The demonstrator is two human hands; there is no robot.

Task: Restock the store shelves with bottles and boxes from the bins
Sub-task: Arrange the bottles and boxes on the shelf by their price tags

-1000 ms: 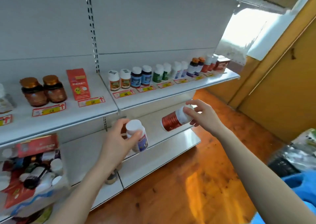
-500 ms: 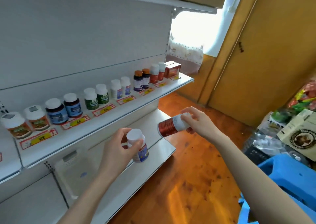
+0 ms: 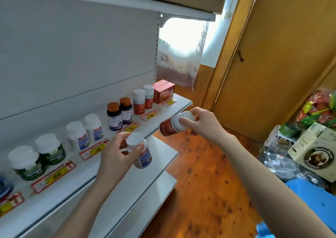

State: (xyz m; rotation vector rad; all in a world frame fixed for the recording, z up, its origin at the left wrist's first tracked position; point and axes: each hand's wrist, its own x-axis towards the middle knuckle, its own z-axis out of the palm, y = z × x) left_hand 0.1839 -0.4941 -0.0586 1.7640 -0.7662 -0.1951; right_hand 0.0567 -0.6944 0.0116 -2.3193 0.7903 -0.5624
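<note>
My left hand (image 3: pixel 116 152) grips a white bottle with a blue label (image 3: pixel 141 155), held upright just in front of the stocked shelf (image 3: pixel 85 176). My right hand (image 3: pixel 204 123) holds a red-labelled bottle with a white cap (image 3: pixel 172 126) tilted on its side, close to the shelf's right end. Matching red-labelled bottles (image 3: pixel 140 102) and blue-labelled white bottles (image 3: pixel 85 133) stand in pairs on that shelf.
Green-labelled bottles (image 3: pixel 36 157), dark purple bottles with orange caps (image 3: pixel 120 115) and red boxes (image 3: pixel 163 92) fill the shelf, with price tags along its edge. Lower shelves (image 3: pixel 145 185) jut out below. At right are a blue bin (image 3: pixel 312 192), bagged goods and a wooden door (image 3: pixel 283 56).
The view has swung right along the shelf toward its end. Both hands, each still holding its bottle, have come closer to the shelf, the right one nearing the red-labelled bottles.
</note>
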